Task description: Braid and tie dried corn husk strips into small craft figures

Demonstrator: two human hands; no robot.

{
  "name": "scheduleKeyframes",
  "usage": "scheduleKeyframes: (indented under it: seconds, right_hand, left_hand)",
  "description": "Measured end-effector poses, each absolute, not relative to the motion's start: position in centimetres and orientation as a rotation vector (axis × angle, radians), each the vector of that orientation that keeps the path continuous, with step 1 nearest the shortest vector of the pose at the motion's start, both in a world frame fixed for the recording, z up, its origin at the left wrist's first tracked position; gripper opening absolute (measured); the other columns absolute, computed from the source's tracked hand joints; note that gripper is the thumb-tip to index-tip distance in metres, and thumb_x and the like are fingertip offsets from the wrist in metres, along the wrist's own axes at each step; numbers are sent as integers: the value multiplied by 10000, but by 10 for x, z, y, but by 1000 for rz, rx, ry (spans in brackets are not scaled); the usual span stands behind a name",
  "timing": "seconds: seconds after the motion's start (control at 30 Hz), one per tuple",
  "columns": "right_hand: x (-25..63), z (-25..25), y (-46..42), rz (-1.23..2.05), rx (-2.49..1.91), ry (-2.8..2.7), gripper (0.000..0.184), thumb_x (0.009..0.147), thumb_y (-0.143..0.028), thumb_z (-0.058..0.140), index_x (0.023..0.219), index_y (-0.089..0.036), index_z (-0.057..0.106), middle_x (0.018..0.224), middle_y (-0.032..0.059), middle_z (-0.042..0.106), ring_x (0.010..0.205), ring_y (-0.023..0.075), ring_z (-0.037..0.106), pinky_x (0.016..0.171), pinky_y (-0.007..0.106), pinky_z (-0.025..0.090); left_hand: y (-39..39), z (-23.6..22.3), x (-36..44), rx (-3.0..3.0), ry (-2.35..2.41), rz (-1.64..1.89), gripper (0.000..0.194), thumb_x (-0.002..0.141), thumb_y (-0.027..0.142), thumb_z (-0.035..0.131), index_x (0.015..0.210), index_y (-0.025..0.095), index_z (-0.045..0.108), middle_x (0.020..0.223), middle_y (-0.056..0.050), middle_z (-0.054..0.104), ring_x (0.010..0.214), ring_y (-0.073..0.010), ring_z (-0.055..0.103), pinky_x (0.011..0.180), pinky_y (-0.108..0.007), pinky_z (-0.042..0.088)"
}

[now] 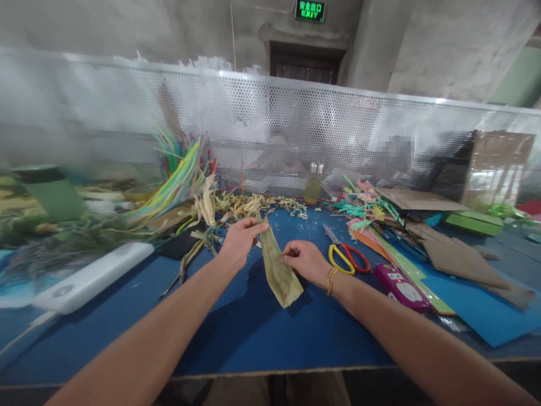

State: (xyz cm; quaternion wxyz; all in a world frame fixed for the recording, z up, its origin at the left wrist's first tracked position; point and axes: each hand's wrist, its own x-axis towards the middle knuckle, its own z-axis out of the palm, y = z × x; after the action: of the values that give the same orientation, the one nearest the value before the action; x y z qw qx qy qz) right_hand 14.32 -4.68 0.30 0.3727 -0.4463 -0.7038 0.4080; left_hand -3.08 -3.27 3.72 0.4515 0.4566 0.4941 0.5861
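A dried corn husk (276, 273), pale green and long, hangs between my hands above the blue table. Its narrow upper end is pinched by my left hand (240, 239), thumb against fingers. My right hand (305, 260), with a gold bracelet at the wrist, pinches the husk's right edge about halfway down. The wide lower end of the husk flares out freely. Just right of my right hand lie scissors (354, 262) with one yellow and one red handle loop, their blades pointing away from me.
Husk scraps (236, 206) and a bundle of coloured strips (180, 180) lie at the back left. A white power strip (97, 276) rests on the left. To the right are a purple device (401, 287), blue paper (494, 316) and cardboard (460, 256). A glass bottle (313, 189) stands before the perforated metal panel (253, 124).
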Motion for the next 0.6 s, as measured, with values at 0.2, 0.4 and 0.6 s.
scheduleKeyframes:
  seconds: [0.2, 0.4, 0.6]
  right_hand:
    - [142, 6, -50, 1042, -1161, -1823, 97, 676, -237, 637, 640, -177, 570, 550, -40, 537, 479, 77, 435, 477, 210, 348]
    - [143, 5, -49, 992, -1181, -1852, 89, 681, -232, 633, 644, -174, 577, 577, -30, 559, 512, 82, 460, 505, 212, 364]
    - [142, 5, -49, 941, -1176, -1879, 73, 688, -228, 625, 662, -172, 587, 590, -28, 572, 526, 85, 477, 527, 212, 380]
  left_hand:
    - [-33, 37, -31, 1057, 1174, 1469, 228, 577, 316, 746, 676, 170, 602, 671, 36, 569, 569, -73, 486, 520, -207, 362]
    - [-34, 36, -28, 1049, 1155, 1460, 234, 587, 322, 732, 655, 177, 562, 630, 50, 553, 527, -68, 477, 518, -214, 362]
    - [-37, 38, -25, 1015, 1121, 1489, 256, 571, 321, 743, 632, 171, 545, 550, 60, 527, 472, -66, 453, 501, -222, 363]
